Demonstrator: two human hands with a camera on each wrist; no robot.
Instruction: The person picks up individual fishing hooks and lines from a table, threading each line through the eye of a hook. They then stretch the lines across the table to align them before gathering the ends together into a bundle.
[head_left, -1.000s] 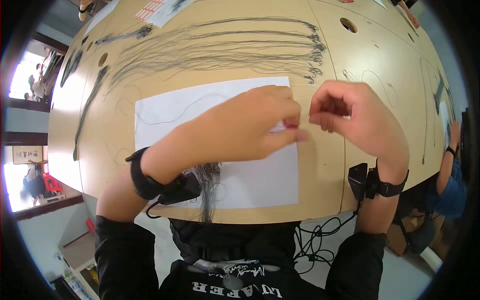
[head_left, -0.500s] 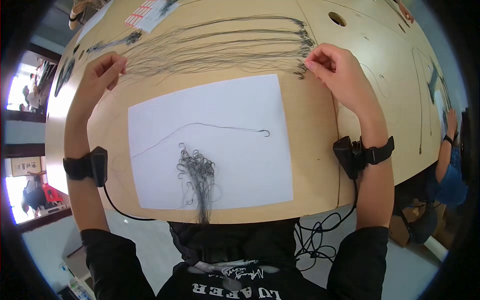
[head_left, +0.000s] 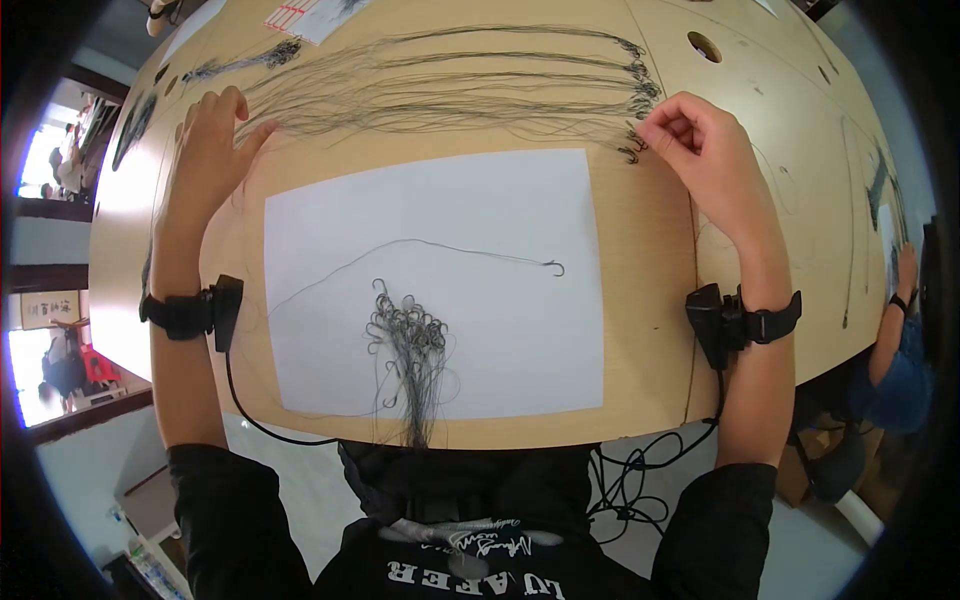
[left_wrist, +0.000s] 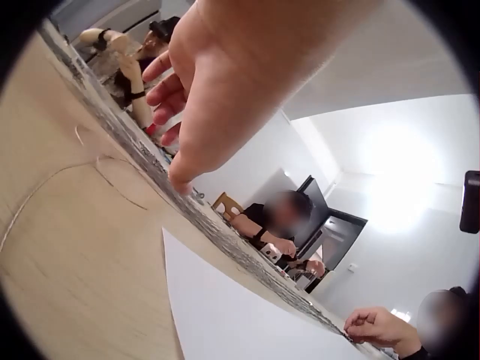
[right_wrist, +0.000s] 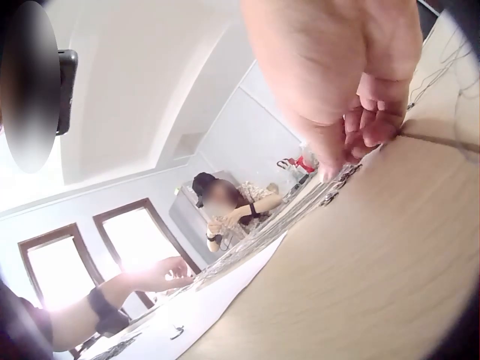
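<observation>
My right hand [head_left: 708, 155] pinches a fish hook between thumb and forefinger, at the near end of a column of hooks [head_left: 640, 75]; the fingertips mostly hide it. From those hooks, rows of thin dark lines [head_left: 500, 85] stretch left across the table. Over their left ends my left hand [head_left: 208, 150] is held with thumb and fingers apart, nothing between them. On a white sheet [head_left: 520, 350] below lies a bundle of snelled fish hooks [head_left: 408, 325], its lines trailing over the table's front edge. A single hook [head_left: 556, 269] with its line curves above the bundle.
Another hook bundle [head_left: 285, 52] and a red-marked card [head_left: 300, 18] are at the far left. The table has a round hole [head_left: 704, 46] at the back right. A black cable [head_left: 240, 400] hangs from my left wrist camera. Other people sit around the table.
From close together above the sheet, my hands moved apart to the rows' two ends. My left thumb and fingers, together half a second ago, have since spread. My right hand keeps its pinch.
</observation>
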